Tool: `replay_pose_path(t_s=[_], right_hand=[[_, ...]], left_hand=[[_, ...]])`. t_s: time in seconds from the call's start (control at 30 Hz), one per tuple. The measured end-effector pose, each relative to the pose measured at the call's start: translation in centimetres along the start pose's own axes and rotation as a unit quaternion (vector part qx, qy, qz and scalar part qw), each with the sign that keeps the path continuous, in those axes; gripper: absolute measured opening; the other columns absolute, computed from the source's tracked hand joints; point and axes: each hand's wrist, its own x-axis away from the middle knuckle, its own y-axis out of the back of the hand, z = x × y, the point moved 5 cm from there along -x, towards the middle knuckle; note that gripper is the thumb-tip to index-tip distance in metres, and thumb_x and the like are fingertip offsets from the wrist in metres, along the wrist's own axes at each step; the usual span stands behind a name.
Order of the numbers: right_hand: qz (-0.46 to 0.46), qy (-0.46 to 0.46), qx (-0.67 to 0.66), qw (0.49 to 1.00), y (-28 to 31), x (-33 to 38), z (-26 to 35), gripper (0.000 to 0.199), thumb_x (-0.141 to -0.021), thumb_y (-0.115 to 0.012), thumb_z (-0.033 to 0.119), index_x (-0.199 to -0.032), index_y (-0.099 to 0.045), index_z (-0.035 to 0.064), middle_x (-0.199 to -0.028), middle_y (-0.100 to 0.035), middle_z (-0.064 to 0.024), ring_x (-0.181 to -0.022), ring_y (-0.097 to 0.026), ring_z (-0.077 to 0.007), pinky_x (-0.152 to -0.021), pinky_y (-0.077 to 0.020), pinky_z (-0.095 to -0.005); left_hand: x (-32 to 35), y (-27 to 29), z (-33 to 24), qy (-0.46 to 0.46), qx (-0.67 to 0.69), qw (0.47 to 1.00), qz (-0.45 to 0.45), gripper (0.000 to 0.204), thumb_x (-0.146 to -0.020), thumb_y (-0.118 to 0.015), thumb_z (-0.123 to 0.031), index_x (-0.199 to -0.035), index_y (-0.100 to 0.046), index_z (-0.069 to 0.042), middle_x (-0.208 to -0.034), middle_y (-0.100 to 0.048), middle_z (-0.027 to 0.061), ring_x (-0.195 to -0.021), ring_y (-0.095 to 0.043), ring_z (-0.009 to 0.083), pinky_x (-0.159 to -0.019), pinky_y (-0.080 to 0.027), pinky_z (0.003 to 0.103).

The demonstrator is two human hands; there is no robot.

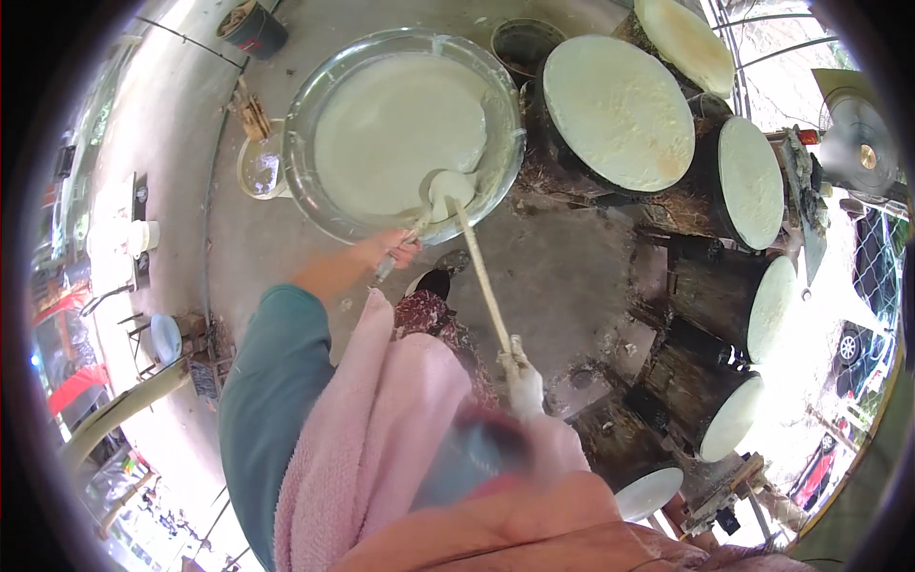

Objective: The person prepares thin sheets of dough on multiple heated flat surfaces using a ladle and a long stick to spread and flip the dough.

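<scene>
In the head view, find the thick white batter-like liquid [400, 133] in the wide round basin of shiny metal [300, 143], at the far middle of the scene on the grey floor. Note the round, white-coated scoop head [448, 191] in the near right part of the basin, at the liquid's edge. Hold the left hand [405, 248] just beyond the near rim with fingers curled closed round the short, pale, stick-like handle [384, 268]; hold the white-covered right hand [524, 381], nearer and farther right, closed round the long, straight, pale pole [484, 276]. Cannot tell the scoop head's exact join to either shaft. Judging by this pose, treat the step as scooping or stirring: guide low with the left hand, steer and lift with the right, and move both together to avoid twisting the scoop head. Dip smoothly, raise level, and let drips fall inside the rim before any swing right toward the pale round disc [620, 112] on the dark drum [548, 157]. Mind the draped pink towel [343, 419], with a corner near the left hand, and avoid dragging cloth into the liquid.
</scene>
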Motion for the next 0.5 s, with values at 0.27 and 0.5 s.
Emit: replay_pose_path(t_s=[0.27,0.5], right_hand=[[0.149,0.104,-0.199,0.963,-3.8,-1.4,-8.5,0.045,-0.093,-0.055,0.019,-0.134,-0.044,0.0027,-0.103,-0.058,0.0004,-0.089,-0.052,-0.0066,-0.079,-0.0434,-0.0195],[0.009,0.311,-0.311,0.898,1.7,7.2,2.3,0.049,-0.084,-0.061,0.001,-0.131,-0.046,0.0006,-0.130,-0.049,-0.0096,-0.091,-0.056,-0.0109,-0.077,-0.0474,-0.0239]], left_hand=[[5.9,-12.1,3.9,-0.275,0.260,0.903,0.204,0.031,-0.097,-0.044,-0.030,-0.100,-0.048,0.001,-0.053,-0.029,-0.0107,-0.036,-0.025,-0.0016,-0.041,-0.022,0.019],[22.8,-20.0,-2.5,-0.381,0.131,0.883,0.241,0.035,-0.100,-0.034,-0.034,-0.098,-0.049,-0.001,-0.049,-0.029,-0.0105,-0.031,-0.027,0.0013,-0.036,-0.021,0.019]])
